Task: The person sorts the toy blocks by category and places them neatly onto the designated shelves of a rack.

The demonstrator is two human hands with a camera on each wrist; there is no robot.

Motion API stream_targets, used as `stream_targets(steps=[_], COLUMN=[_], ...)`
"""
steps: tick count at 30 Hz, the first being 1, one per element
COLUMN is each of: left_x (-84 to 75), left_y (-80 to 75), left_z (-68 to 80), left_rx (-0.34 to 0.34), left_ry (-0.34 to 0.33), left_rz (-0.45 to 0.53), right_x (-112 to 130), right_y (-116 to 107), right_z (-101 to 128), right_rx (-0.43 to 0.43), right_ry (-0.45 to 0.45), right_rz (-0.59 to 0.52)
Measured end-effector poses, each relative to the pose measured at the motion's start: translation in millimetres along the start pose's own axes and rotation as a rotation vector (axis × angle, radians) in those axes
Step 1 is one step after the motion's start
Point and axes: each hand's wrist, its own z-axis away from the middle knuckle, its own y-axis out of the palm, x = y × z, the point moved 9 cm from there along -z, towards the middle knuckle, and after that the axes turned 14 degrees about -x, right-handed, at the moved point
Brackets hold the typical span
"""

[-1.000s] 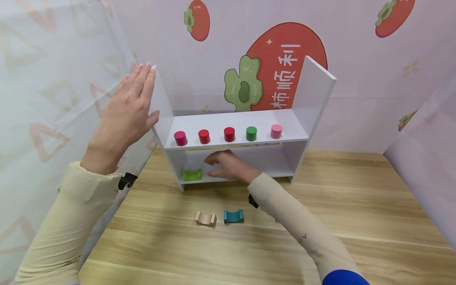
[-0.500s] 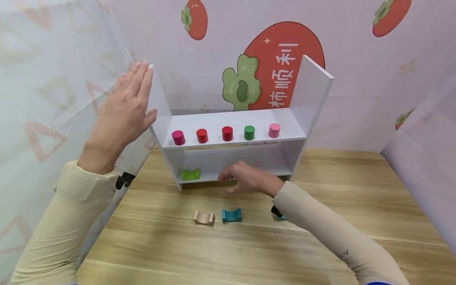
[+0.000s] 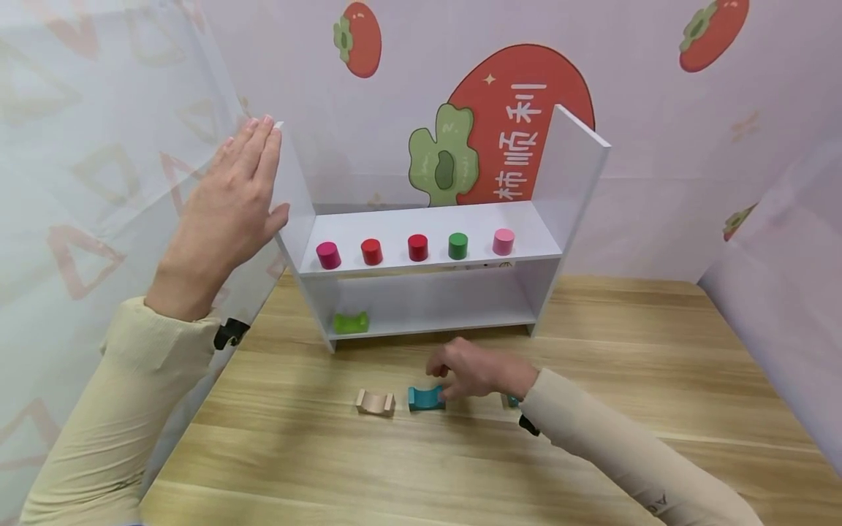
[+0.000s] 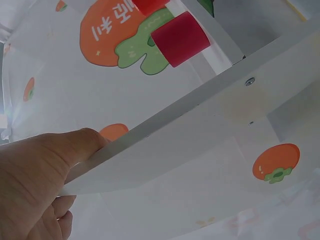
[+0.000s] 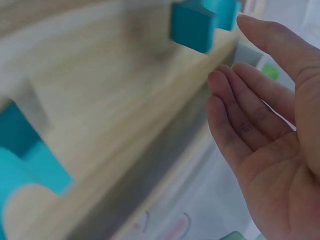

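Up at the shelf's left side panel [image 3: 294,186], the left hand [image 3: 224,197] has its thumb on one face and its fingers on the other, pinching the board, most likely to steady the white shelf [image 3: 571,179]. On its upper board the magenta cylinder [image 3: 328,255], two red ones, the green cylinder [image 3: 458,246] and the pink cylinder [image 3: 503,242] all stand on flat ends, which should stop them rolling. Below, a lime-green concave block [image 3: 351,323] sits at the left end, hollow up, presumably because its flat base is the stable side. And down on the wooden table [image 3: 625,329], here's the right hand [image 3: 479,369]: fingers loosely bent and close together, thumb well off them, nothing in the grasp! The teal concave block [image 3: 424,399] lies right by that thumb tip, just below the fingers; whether they touch, I can't tell. The pale wooden concave block [image 3: 376,403] lies beyond it, farther from the hand, while another teal piece [image 3: 513,401] peeks out, partly hidden, beside the right wrist.
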Motion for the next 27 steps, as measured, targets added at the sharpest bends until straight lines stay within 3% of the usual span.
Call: stream_targets(steps=[14,27], left_x=[1.8,0.3], left_y=[2.3,1.0], left_z=[4.0,1.6], left_rx=[0.015,0.007], left_ry=[-0.009,0.002], left_rz=[-0.011,-0.027], right_x=[-9,-11], right_y=[30,28], right_z=[10,13], right_rx=[-0.107,-0.162], right_ry=[-0.021,-0.006], right_rz=[-0.007,-0.033])
